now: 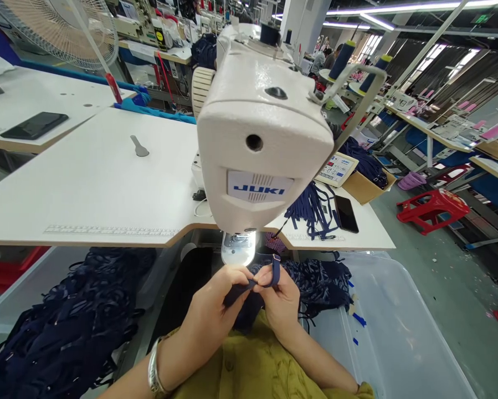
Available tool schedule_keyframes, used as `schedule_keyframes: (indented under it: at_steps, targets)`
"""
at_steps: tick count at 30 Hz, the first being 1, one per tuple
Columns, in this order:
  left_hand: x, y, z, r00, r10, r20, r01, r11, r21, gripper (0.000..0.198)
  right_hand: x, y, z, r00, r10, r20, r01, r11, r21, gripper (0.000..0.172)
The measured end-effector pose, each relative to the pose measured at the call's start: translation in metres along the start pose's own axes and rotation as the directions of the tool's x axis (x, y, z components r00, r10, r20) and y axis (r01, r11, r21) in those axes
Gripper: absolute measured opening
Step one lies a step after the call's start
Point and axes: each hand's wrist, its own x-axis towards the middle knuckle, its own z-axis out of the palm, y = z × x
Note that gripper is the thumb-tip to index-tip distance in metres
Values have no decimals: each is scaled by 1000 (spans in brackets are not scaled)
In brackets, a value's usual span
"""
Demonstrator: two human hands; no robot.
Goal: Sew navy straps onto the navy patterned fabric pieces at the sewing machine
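Just in front of the sewing machine, my two hands meet over dark navy fabric. My left hand, with a bracelet at the wrist, is closed on the edge of a navy garment. Between the fingers of my right hand is a narrow navy strap, looped upward, with a small metallic piece at its top. The fingertips of both hands nearly touch where strap and fabric come together. Lamp light shines on the machine's needle area, right above my fingers. More of the garment hangs down toward my lap, partly hidden by my hands.
A heap of navy garments fills the left bin. On the right stands a translucent bin with fabric scraps. Navy straps and a phone lie on the white table. A red stool is farther right.
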Motion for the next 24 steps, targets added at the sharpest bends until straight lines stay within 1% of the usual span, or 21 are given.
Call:
schedule_keyframes:
  at_steps: [3,5,7,8,10,11,12,13,14,15,16,17,18,19,20,21,22,24]
  targets:
    - [0,-1,0,988,-140,62,147,981,-127,3,0,-2,-2,999,50,21,-50,998,23,6]
    - [-1,-3,1,962,-246,122,265,947,-184,6,4,-8,-4,993,109,52,-111,993,37,5]
    - [-3,-5,3,928,-340,153,365,914,-177,13,11,-16,-5,977,190,99,-193,981,22,5]
    - [-4,-7,4,916,-374,144,394,908,-146,16,16,-19,-5,966,228,124,-229,973,-10,5]
    - [-7,-11,4,918,-391,67,395,917,-58,23,27,-23,-4,949,270,161,-253,960,-116,7]
    - [-9,-13,4,930,-368,3,368,930,-1,28,32,-24,-3,947,270,173,-240,954,-177,7]
    - [-10,-15,2,948,-312,-71,316,946,67,34,37,-24,-1,949,258,183,-213,949,-234,8]
    - [-12,-17,0,963,-224,-151,246,958,149,41,42,-23,1,953,234,193,-174,943,-283,8]
    - [-13,-19,-3,968,-105,-230,163,955,249,46,45,-21,3,957,205,207,-131,937,-323,8]
    - [-14,-21,-6,957,37,-287,74,927,367,50,48,-20,5,958,178,226,-89,931,-354,8]
    - [-13,-22,-10,936,185,-298,-18,874,486,53,50,-20,6,957,153,245,-51,924,-378,8]
    - [-13,-23,-14,916,315,-247,-118,802,585,53,51,-19,7,956,132,262,-19,919,-394,8]
    - [-11,-24,-18,902,404,-149,-217,725,654,52,52,-19,8,954,118,277,4,915,-405,9]
    - [-9,-25,-21,892,451,-25,-312,657,686,50,53,-19,9,951,113,286,16,911,-412,9]
    - [-6,-26,-23,878,467,104,-404,607,684,47,54,-19,9,952,113,286,16,910,-414,9]
    - [-4,-28,-25,862,461,213,-474,581,662,44,56,-19,9,952,123,280,3,912,-410,11]
    - [-1,-30,-26,850,447,279,-512,575,638,42,57,-19,9,952,142,271,-24,918,-397,14]
    - [2,-34,-26,851,414,322,-521,592,615,41,60,-16,8,941,206,268,-110,937,-332,21]
